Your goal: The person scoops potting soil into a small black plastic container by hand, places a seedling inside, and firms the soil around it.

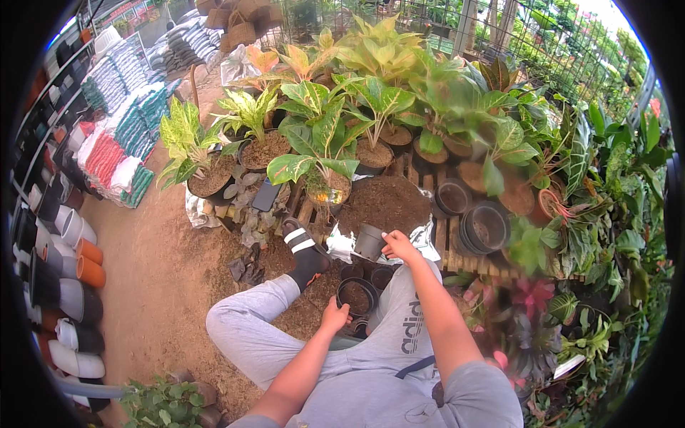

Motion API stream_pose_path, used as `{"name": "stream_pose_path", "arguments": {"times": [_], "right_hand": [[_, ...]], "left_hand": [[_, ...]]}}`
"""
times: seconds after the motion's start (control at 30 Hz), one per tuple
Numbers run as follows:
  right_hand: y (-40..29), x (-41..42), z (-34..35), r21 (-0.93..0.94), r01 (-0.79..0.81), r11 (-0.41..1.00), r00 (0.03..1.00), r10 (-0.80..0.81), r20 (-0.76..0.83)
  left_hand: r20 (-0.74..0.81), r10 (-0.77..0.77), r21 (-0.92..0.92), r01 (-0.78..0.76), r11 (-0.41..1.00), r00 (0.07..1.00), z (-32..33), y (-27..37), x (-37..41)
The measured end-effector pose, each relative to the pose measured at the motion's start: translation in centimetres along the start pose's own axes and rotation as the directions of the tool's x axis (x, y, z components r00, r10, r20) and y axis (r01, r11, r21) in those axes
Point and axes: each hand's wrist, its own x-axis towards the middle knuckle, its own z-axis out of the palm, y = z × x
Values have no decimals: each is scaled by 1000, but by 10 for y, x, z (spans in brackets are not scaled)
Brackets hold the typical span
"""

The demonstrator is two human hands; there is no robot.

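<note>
My right hand (400,247) grips the rim of a small grey plastic nursery pot (368,242), which is tilted in front of the soil heap. Lower down, my left hand (336,315) holds the edge of a round black pot (357,297) with soil in the bottom, between my legs. Another black pot (382,277) sits just beyond it, partly hidden. A mound of dark potting soil (383,206) lies on a torn white sack (425,241) over a wooden slatted platform (445,241).
Potted aglaonemas (324,139) crowd the platform's far side. Stacked black pots (484,227) and another empty pot (453,197) stand at right. A smartphone (266,195) lies left of the soil. Orange pots (90,272) and stacked sacks (115,160) line the left; leafy plants (583,235) fill the right.
</note>
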Motion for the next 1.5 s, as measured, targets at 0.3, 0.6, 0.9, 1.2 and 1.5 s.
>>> {"name": "stream_pose_path", "arguments": {"times": [0.3,0.6,0.9,1.2,1.5], "right_hand": [[6,7,-32,-255,124,959,992,-129,-1],[-16,-22,-20,-532,213,819,935,-328,-131],[-28,-44,-19,-629,249,736,883,-440,-165],[-26,-41,-18,-685,122,718,904,-365,-222],[-15,-30,-24,-708,22,706,851,-385,-357]], "left_hand": [[-5,4,4,-4,1000,1000,2,-12,10],[8,34,30,-34,999,999,4,-3,5],[-5,29,3,-29,1000,1000,3,2,2],[-5,32,18,-31,999,999,3,-1,2],[4,10,37,-10,999,1000,4,3,2]]}}
